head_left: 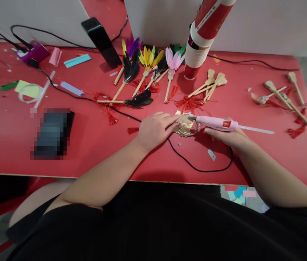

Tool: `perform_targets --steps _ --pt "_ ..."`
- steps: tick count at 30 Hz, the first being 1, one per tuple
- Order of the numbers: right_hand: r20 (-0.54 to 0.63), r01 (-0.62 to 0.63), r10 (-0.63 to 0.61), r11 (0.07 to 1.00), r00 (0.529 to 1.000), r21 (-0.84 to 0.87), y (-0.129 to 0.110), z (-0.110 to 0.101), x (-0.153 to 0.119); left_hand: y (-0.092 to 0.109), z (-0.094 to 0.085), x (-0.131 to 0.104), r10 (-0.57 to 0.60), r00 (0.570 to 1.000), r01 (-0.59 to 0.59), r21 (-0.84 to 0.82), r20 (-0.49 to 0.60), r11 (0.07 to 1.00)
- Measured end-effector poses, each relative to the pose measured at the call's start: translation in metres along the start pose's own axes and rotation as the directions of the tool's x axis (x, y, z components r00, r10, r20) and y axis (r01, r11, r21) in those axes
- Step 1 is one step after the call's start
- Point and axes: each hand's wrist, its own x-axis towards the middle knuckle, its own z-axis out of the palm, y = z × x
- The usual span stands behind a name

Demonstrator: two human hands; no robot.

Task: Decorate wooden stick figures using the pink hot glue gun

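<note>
My right hand [228, 137] is wrapped round a pink hot glue gun [213, 122], with a clear glue stick poking out of its back end to the right. The gun's metal nozzle points left, at a small flat wooden piece [183, 119] pinched between the thumb and fingers of my left hand [157, 128]. I cannot tell whether the nozzle touches the wood. Beneath them a round ring [192, 133] lies on the table around some yellowish, glue-smeared paper. Just beyond my hands is a red tassel [188, 104].
Feathered sticks [146, 65] and bare wooden sticks [218, 81] lie toward the back and right. Stacked paper cups [197, 54] and an upright black device [101, 43] stand behind. A blurred-out phone [54, 134] lies left. A black cable [202, 170] loops near the front edge of the red table [110, 156].
</note>
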Motion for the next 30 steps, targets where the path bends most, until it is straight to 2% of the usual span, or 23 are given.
perform_targets --steps 7,14,20,27,30 --pt "0.019 0.028 -0.028 0.999 0.999 -0.031 0.009 -0.002 0.003 -0.001 -0.002 -0.001 -0.047 0.998 0.047 0.0 -0.04 0.999" --pt "-0.013 0.089 -0.09 0.994 0.996 -0.062 0.011 -0.002 0.006 -0.001 0.001 0.002 0.058 0.996 -0.062 -0.07 -0.063 0.996" --pt "-0.047 0.016 -0.021 0.995 0.999 -0.102 0.022 -0.006 0.011 -0.003 0.004 0.001 0.053 0.997 -0.058 -0.084 -0.062 0.995" --pt "0.115 0.0 -0.015 0.992 0.993 0.124 0.032 -0.012 0.027 -0.023 0.007 0.011 0.046 0.996 -0.052 -0.078 -0.078 0.996" --pt "0.157 0.039 -0.075 0.975 0.985 0.221 0.032 -0.013 0.031 -0.024 0.01 0.014 0.048 0.995 -0.054 -0.077 -0.082 0.996"
